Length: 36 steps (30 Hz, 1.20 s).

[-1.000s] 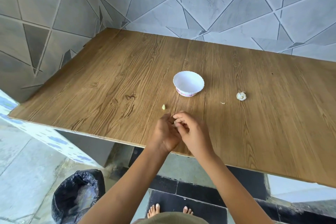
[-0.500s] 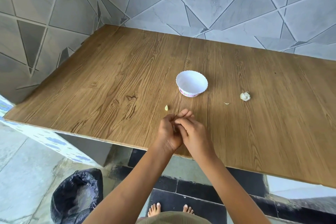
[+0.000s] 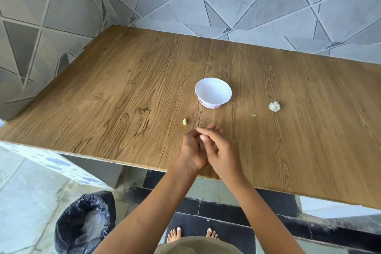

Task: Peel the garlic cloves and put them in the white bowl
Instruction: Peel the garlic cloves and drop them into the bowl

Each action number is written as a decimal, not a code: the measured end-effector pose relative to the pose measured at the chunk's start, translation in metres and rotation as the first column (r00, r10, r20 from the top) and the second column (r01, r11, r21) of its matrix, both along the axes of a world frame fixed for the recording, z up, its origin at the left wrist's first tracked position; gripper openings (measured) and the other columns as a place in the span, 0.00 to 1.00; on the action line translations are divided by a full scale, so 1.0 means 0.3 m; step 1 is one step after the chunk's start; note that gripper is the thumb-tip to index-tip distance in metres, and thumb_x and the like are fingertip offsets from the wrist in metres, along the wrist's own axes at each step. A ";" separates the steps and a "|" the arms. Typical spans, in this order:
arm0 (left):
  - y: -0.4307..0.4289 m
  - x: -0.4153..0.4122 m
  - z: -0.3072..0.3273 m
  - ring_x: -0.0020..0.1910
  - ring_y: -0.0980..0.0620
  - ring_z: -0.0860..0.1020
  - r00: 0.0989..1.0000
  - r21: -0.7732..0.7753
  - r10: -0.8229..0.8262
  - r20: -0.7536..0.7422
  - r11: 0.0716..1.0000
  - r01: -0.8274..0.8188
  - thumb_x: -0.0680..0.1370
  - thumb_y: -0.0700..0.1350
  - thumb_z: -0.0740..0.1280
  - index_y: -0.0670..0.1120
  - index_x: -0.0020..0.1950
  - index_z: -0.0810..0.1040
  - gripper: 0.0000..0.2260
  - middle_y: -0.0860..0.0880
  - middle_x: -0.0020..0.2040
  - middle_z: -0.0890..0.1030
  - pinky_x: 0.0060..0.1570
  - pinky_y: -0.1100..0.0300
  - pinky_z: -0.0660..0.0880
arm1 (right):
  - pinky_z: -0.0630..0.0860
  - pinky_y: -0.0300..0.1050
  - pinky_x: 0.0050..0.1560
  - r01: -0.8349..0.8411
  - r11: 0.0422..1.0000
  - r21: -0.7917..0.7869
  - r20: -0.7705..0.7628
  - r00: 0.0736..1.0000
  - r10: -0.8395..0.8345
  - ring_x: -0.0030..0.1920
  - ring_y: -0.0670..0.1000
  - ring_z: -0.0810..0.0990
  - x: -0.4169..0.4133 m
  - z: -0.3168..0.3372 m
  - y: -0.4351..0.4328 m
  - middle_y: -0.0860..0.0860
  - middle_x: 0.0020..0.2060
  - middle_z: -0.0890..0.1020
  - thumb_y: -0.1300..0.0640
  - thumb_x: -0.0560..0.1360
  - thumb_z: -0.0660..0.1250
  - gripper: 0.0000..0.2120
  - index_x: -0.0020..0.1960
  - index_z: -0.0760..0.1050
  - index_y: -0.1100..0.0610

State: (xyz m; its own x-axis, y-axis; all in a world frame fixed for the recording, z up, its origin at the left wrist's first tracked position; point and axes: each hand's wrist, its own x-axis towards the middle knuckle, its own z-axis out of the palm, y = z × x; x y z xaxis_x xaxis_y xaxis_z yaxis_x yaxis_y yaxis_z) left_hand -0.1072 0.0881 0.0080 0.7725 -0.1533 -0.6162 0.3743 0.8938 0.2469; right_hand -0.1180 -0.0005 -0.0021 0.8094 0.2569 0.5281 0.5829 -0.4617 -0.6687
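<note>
The white bowl [image 3: 213, 93] stands empty near the middle of the wooden table [image 3: 103, 97]. A pale peeled clove [image 3: 184, 121] lies on the table just left of my hands. To the right of the bowl sits the rest of the garlic bulb [image 3: 274, 106]. My left hand [image 3: 192, 150] and my right hand [image 3: 221, 150] are pressed together over the table's front part. Their fingers close on a small garlic clove that is almost wholly hidden between them.
A scrap of garlic skin [image 3: 253, 115] lies between the bowl and the bulb. A bin lined with a black bag [image 3: 84, 225] stands on the floor at the lower left. Tiled walls border the table at the back and left.
My fingers have shifted slightly around the clove while both hands stay together in the same place. The view has tilted a little. The bowl, bulb and loose clove have not moved.
</note>
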 end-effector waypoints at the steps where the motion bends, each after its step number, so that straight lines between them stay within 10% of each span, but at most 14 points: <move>1: 0.000 0.003 0.002 0.46 0.45 0.79 1.000 -0.007 0.015 -0.002 1.000 -0.015 0.81 0.43 0.51 0.35 0.43 0.81 0.21 0.39 0.42 0.81 0.47 0.54 0.77 | 0.77 0.34 0.48 0.001 0.999 0.032 -0.011 1.000 0.000 0.47 0.45 0.82 -0.001 0.009 -0.015 0.51 0.48 0.84 0.60 0.76 0.62 0.11 0.55 0.81 0.59; 4: 0.013 0.008 0.008 0.45 0.44 0.78 0.999 0.008 0.047 -0.003 0.999 -0.047 0.82 0.43 0.50 0.33 0.43 0.80 0.23 0.38 0.39 0.82 0.45 0.54 0.77 | 0.78 0.37 0.49 0.046 0.998 0.040 -0.017 0.999 -0.046 0.48 0.44 0.82 -0.007 0.021 -0.098 0.50 0.49 0.84 0.60 0.76 0.63 0.11 0.54 0.80 0.61; 11: 0.060 0.009 0.004 0.47 0.42 0.79 0.995 0.024 0.099 0.012 0.995 -0.099 0.82 0.43 0.51 0.32 0.47 0.78 0.19 0.37 0.40 0.82 0.49 0.51 0.77 | 0.75 0.46 0.56 0.002 0.878 -0.478 -0.334 0.925 -0.184 0.53 0.51 0.78 -0.024 -0.003 -0.233 0.52 0.55 0.79 0.58 0.73 0.70 0.20 0.65 0.74 0.57; 21: 0.085 -0.005 0.004 0.49 0.43 0.78 0.993 0.060 0.118 0.019 0.991 -0.119 0.82 0.43 0.51 0.33 0.48 0.77 0.19 0.38 0.46 0.80 0.49 0.51 0.75 | 0.75 0.45 0.53 -0.069 0.911 -0.408 -0.460 0.877 -0.139 0.46 0.50 0.79 0.077 0.015 -0.112 0.54 0.50 0.81 0.63 0.69 0.73 0.18 0.59 0.78 0.60; 27: 0.089 -0.015 0.002 0.48 0.43 0.78 0.991 0.072 0.130 0.016 0.989 -0.131 0.82 0.43 0.51 0.33 0.47 0.77 0.19 0.38 0.45 0.80 0.51 0.52 0.75 | 0.67 0.26 0.35 -0.096 0.902 -0.421 -0.458 0.881 -0.120 0.36 0.44 0.77 0.112 0.018 -0.092 0.52 0.39 0.84 0.65 0.69 0.74 0.03 0.42 0.82 0.60; 36: 0.082 -0.017 0.008 0.48 0.43 0.78 0.992 0.103 0.125 -0.007 0.987 -0.124 0.82 0.43 0.51 0.33 0.48 0.77 0.19 0.37 0.45 0.80 0.56 0.51 0.73 | 0.66 0.39 0.36 -0.183 0.732 -0.656 -0.393 0.911 -0.124 0.41 0.51 0.78 0.119 0.040 -0.057 0.50 0.39 0.80 0.68 0.72 0.64 0.09 0.39 0.75 0.55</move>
State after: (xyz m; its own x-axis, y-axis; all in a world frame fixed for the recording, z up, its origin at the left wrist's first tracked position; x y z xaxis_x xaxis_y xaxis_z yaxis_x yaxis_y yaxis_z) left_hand -0.1124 0.1129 0.0104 0.7732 0.0083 -0.6341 0.2654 0.9039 0.3354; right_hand -0.0823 -0.0176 0.0100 0.8855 0.4410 -0.1464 0.3684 -0.8583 -0.3572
